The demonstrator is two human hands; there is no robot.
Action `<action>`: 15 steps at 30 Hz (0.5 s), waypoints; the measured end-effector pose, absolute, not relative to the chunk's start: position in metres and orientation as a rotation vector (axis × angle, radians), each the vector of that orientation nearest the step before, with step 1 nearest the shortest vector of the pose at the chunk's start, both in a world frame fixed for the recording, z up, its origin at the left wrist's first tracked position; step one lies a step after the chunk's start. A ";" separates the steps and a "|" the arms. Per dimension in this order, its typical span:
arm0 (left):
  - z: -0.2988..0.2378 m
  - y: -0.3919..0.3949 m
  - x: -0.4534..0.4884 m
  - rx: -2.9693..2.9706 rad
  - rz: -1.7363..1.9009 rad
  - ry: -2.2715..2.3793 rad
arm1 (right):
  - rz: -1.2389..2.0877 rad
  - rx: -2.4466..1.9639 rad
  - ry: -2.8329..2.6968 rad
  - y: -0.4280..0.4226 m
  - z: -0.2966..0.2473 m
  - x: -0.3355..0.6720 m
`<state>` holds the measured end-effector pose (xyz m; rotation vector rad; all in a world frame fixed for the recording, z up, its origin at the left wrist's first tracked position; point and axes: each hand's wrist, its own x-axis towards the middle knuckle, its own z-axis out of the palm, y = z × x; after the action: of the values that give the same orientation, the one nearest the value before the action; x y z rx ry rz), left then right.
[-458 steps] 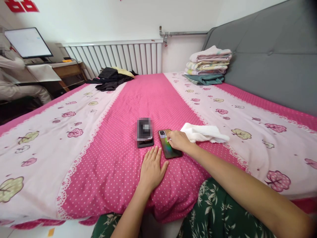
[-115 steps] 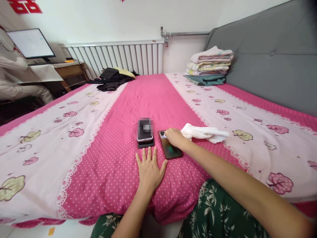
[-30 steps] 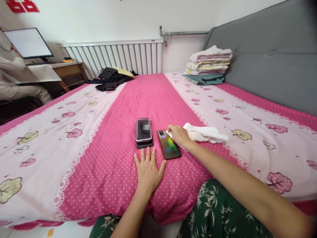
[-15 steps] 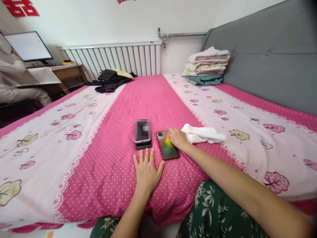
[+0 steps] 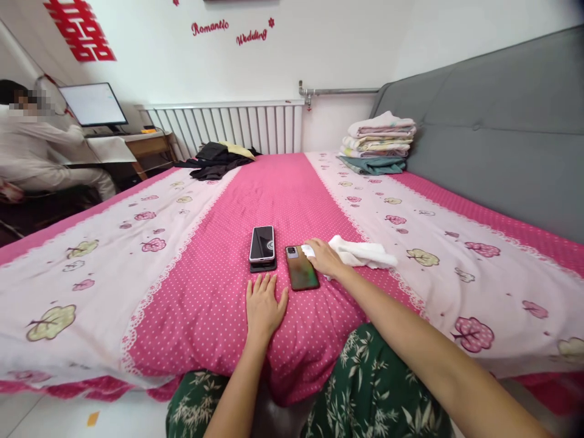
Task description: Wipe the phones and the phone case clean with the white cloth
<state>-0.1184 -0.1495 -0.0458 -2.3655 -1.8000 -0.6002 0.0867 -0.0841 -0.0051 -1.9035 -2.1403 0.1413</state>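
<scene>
My left hand (image 5: 264, 306) lies flat on the pink dotted bedspread (image 5: 210, 316), fingers stretched out and holding nothing. Just beyond its fingertips a phone with a dark screen and pale edge (image 5: 263, 243) rests on a black flat thing (image 5: 263, 267), perhaps another phone. To the right, a brown phone (image 5: 303, 274) with a greenish sheen lies back side up, its camera at the upper left. My right hand (image 5: 325, 258) is at that phone's upper right edge, fingers closed on a white cloth (image 5: 365, 252). A bit of cloth shows at the fingertips; the rest trails right.
Black clothes (image 5: 216, 159) lie at the bed's far left, and folded bedding (image 5: 378, 143) is stacked at the far right beside the grey headboard (image 5: 493, 121). A radiator (image 5: 223, 129) stands behind. At left a person (image 5: 41, 146) sits by a monitor (image 5: 93, 104).
The view has tilted up, showing more wall and the seated person. White cloth now shows at my right fingertips on the brown phone. My left hand stays flat, its fingers closer together.
</scene>
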 end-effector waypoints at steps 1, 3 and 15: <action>-0.046 -0.150 -0.119 -2.368 -0.612 -1.800 | 0.145 -1.906 -2.142 -0.088 -0.002 0.089; -0.046 -0.150 -0.119 -2.367 -0.623 -1.796 | 0.158 -1.947 -2.123 -0.097 0.003 0.094; -0.042 -0.151 -0.119 -2.370 -0.678 -1.825 | 0.597 -2.238 -2.196 -0.142 -0.015 0.112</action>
<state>-0.1185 -0.1512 -0.0423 -2.3702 -1.8248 -0.6778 0.1116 -0.1420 -0.0147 -2.2378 -2.1962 0.5967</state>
